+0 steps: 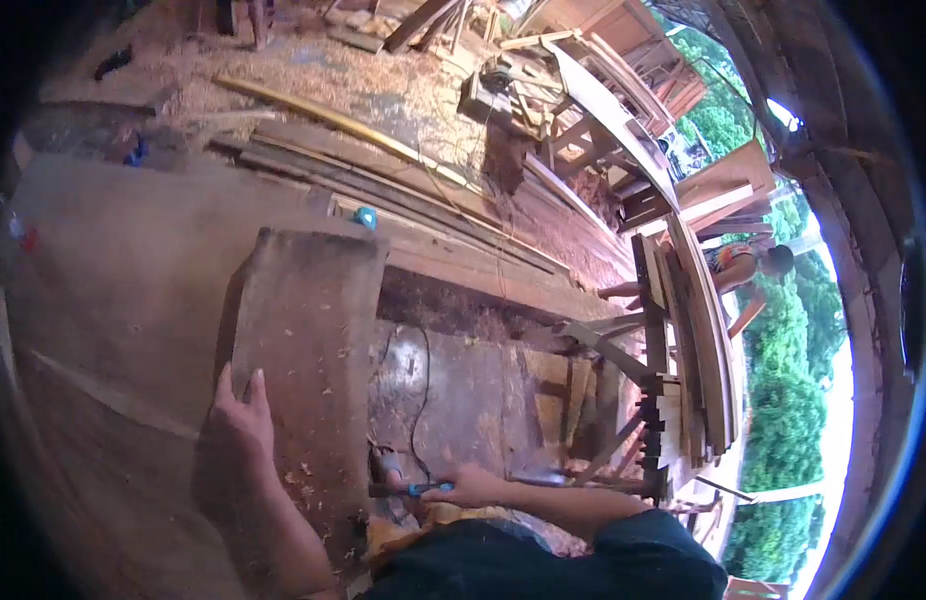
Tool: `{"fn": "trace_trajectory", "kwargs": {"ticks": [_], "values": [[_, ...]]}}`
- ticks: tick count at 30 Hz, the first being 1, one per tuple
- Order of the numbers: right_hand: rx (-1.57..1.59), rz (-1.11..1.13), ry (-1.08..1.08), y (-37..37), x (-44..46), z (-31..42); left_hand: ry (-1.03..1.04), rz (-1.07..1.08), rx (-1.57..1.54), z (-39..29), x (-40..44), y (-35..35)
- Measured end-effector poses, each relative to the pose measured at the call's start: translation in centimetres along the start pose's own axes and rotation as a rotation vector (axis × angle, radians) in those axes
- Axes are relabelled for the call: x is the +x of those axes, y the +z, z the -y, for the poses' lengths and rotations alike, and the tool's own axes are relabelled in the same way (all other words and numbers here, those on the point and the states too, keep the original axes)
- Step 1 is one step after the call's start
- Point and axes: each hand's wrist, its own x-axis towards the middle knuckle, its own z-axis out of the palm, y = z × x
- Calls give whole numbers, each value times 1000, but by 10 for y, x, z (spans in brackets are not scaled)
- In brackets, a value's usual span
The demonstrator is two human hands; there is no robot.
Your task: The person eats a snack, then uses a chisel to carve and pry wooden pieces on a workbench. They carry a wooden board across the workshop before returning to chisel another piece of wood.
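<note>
A wide, thick wooden board lies lengthwise before me, with wood shavings scattered over it. My left hand rests at the board's left edge, two fingers stretched out and apart. To the right of the board, close to my body, my right hand is closed around a slim tool with a blue and dark handle. The tool points left toward the board's near right edge; its exact kind does not show. A teal tape measure-like object sits just beyond the board's far right corner.
A large brown sheet spreads under and left of the board. Long planks lie across the ground beyond. Stacked timber stands on the right, with another person behind it. A dark cord runs along the floor.
</note>
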Motion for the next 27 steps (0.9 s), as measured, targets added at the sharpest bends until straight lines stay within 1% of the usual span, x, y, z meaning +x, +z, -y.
{"fn": "trace_trajectory", "kwargs": {"ticks": [1, 3, 4, 6, 8, 10, 12, 15, 18, 19, 21, 22, 23, 25, 27], "values": [[22, -22, -77, 2, 5, -7, -31, 17, 35, -14, 0, -5], [20, 0, -147, 15, 15, -21, -102, 64, 108, -38, -14, -25], [19, 8, -185, 15, 17, -23, -76, 99, 155, -35, -19, -31], [-17, -8, -196, 7, 12, -25, -35, 160, 258, -4, -42, -54], [-61, -21, -224, 0, 8, -29, -207, 206, 207, 16, -83, -90], [-112, -41, -287, -9, 12, -36, -342, 136, 240, 75, -134, -131], [-5, -102, -376, -9, 34, -59, -259, 50, 227, 79, -191, -170], [9, -140, -368, -3, 41, -58, -419, -7, 240, 83, -265, -213], [72, -173, -352, 7, 14, -49, -371, -164, 286, 135, -327, -216], [121, -133, -341, 11, 5, -44, -406, -218, 337, 125, -335, -214], [108, -146, -313, 31, 10, -47, -474, -319, 438, 82, -329, -188], [95, -156, -297, 36, 15, -52, -456, -366, 428, 70, -337, -179], [97, -214, -446, 33, 21, -59, -430, -407, 417, 63, -339, -170], [-5, -207, -505, 0, 40, -65, -398, -495, 361, 52, -348, -152], [-178, -235, -502, -40, 40, -55, -388, -597, 262, 41, -362, -128]]}}
